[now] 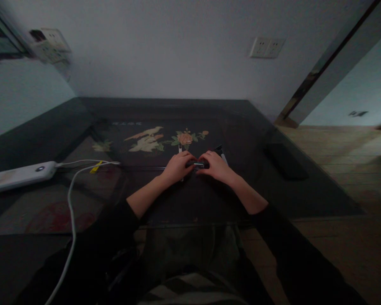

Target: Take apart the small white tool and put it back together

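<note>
Small dark, shiny, roughly cylindrical obj. (pixel 199 165) is b/w the two hands, nearer the person than the pink painted flower w/ green leaves (pixel 184 138) & a bit R of it. L hand (pixel 178 165) has its grip clamped on the obj.'s L end; R hand (pixel 218 166) has its grip clamped on the R end, so only the mid part shows b/w the fingertips. Can't tell if the obj. touches the dark glossy surface (pixel 203 203).

Looks: dark body, pale glint along the middle; ends hidden by fingers, fine detail too small & dim to read.

Pose: both forearms reach in from the near side & converge just short of the flower. Backs of hands up, fingers bent inward, tips facing each other; black sleeves (pixel 292 245) end on the forearms, wrists bare.

Narrow white strip (pixel 180 148) pokes out beside L hand, just nearer than the flower, partly covered. Dark piece w/ pale edge (pixel 219 149) sits by R hand, R of the flower, partly covered too.

White oblong power strip (pixel 20 176) is well L of the flower, w/ a white cable (pixel 71 199) & yellow tag (pixel 96 167). Black flat rectangular item (pixel 285 161) lies well R of it.
</note>
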Tool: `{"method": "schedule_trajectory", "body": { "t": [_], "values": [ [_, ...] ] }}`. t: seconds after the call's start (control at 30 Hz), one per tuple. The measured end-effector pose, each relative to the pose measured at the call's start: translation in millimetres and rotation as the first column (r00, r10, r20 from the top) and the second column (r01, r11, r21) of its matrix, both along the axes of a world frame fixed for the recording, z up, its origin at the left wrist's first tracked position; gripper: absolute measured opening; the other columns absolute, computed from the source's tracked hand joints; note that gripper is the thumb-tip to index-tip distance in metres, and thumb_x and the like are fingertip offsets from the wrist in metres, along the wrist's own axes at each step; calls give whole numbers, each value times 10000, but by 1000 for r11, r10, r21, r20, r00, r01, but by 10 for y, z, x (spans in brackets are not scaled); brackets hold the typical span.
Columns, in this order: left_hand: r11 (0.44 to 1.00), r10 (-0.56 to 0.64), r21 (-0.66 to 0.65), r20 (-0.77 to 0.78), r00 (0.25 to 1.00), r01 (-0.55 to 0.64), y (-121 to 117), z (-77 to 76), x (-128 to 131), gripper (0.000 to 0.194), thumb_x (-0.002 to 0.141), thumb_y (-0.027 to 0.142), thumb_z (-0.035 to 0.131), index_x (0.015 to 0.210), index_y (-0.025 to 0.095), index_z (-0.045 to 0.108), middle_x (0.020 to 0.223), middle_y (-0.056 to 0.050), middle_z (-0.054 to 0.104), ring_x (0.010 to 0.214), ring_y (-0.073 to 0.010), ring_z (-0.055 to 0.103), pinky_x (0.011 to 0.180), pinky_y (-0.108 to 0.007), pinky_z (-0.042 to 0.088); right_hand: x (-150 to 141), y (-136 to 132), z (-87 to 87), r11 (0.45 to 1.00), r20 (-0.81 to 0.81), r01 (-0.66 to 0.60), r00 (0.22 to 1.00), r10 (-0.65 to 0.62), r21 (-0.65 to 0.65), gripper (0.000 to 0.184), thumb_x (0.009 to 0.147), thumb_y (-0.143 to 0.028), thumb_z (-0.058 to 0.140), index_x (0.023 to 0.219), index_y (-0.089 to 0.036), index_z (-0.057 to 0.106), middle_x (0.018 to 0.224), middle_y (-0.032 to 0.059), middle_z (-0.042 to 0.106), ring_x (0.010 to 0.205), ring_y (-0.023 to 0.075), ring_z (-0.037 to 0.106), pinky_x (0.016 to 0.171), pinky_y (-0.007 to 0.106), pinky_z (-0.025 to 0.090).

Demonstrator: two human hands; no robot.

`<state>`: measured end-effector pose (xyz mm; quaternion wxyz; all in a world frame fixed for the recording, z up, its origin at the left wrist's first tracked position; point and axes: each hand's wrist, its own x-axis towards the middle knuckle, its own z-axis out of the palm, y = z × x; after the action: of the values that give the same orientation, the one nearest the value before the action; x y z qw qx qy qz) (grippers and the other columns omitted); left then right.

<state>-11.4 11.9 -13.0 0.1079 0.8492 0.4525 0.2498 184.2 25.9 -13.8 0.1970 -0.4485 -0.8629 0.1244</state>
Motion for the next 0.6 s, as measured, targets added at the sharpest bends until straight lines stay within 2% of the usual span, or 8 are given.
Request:
{"method": "schedule_trajectory", "body": {
  "t": [0.13, 0.23, 0.4, 0.6],
  "values": [
    [1000, 6, 11, -21, 1000, -6, 5, -15, 1, 182, 838, 175, 629, 1012, 164, 682, 1011, -87, 661, 950, -219, 627, 849, -354, 500, -11, 9, -17, 1000, -32, 0, 999, 0, 9, 258, 813, -371, 735, 954, -174, 646, 935, 68, 600, 933, 225, 564, 832, 363, 430],
    [1000, -2, 10, -21, 1000, 2, 4, -29, 1, 180, 844, 188, 628, 1012, 157, 682, 1013, -86, 662, 930, -211, 630, 837, -346, 502, -18, 29, -32, 1000, -52, 0, 999, 1, 13, 100, 904, -281, 625, 908, -184, 648, 893, 55, 599, 904, 206, 564, 830, 352, 422],
    [1000, -17, -2, -20, 1000, 17, -1, -31, 2, 186, 846, 208, 633, 1019, 161, 684, 1030, -85, 663, 932, -208, 633, 838, -344, 501, -28, 51, -35, 1000, -72, 11, 997, -10, 23, 50, 877, -141, 613, 847, -174, 634, 860, 48, 599, 853, 189, 556, 804, 325, 412],
    [1000, -23, -5, -16, 1000, 23, 10, -39, -4, 175, 845, 210, 632, 1005, 169, 687, 1021, -83, 661, 925, -202, 634, 837, -338, 502, -28, 54, -3, 1000, -83, 1, 997, -2, -15, 76, 855, -140, 642, 789, -176, 629, 811, 34, 583, 804, 178, 560, 742, 307, 408]
  ]
}}
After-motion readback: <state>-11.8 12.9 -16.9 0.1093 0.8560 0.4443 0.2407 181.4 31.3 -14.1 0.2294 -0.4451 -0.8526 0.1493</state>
